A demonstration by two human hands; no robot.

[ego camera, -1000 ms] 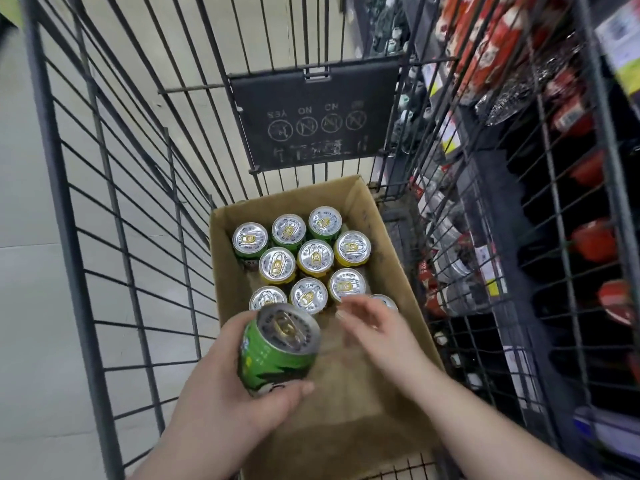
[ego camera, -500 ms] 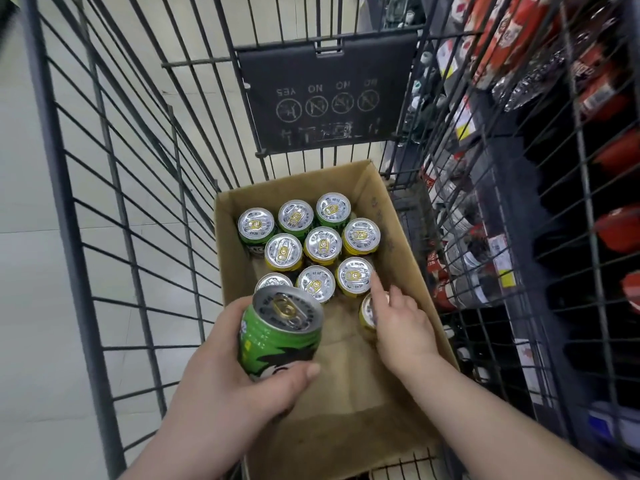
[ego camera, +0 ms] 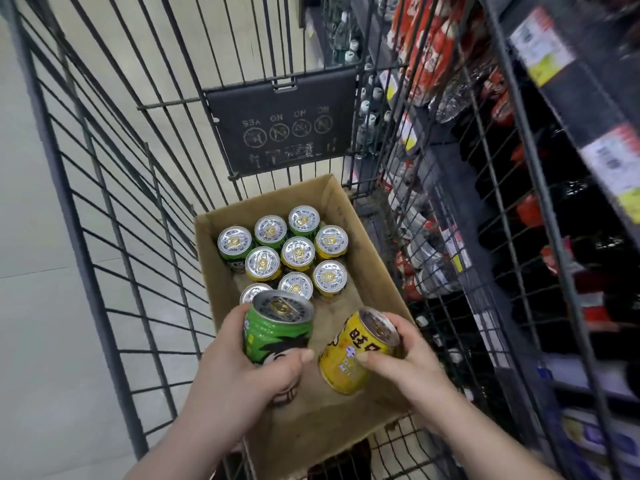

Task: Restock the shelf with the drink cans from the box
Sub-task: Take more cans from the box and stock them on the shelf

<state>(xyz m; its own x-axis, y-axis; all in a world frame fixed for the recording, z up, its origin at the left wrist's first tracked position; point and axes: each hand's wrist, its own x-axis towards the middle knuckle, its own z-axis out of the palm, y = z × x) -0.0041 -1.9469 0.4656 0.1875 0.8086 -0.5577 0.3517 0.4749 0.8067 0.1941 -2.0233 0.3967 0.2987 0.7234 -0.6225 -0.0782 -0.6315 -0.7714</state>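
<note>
Since prev frame, right hand (ego camera: 412, 362) lifted yellow can (ego camera: 349, 355) clear of box (ego camera: 367, 258); left hand (ego camera: 242, 372) grips green can (ego camera: 273, 330), both ready for shelf.

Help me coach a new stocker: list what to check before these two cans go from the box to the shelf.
1. Left hand grips green can: ok, fingers wrapped round its side.
2. Right hand grips yellow can: ok, though the can is tilted.
3. Both cans clear of the box rim: cannot tell from above.
4. Straight path to the shelf: not ok, the cart's wire side stands between.
5. Free slot on the shelf: cannot tell, blurred.
6. Stock left in the box: ok, nine standing cans.
</note>
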